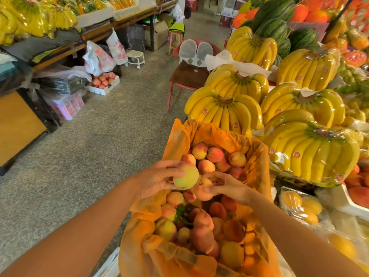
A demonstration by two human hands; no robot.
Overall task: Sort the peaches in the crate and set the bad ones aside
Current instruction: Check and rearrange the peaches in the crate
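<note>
Two held peaches (185,175), six wrapped banana bunches (223,110) at right, one red chair (187,76), two stools (135,56) upper centre.

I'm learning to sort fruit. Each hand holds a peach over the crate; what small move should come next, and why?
Probably turn the yellow peach in the left hand to check its hidden side. Only one face shows, with no clear blemish, and the right hand grips a pinker peach above the crate.
</note>
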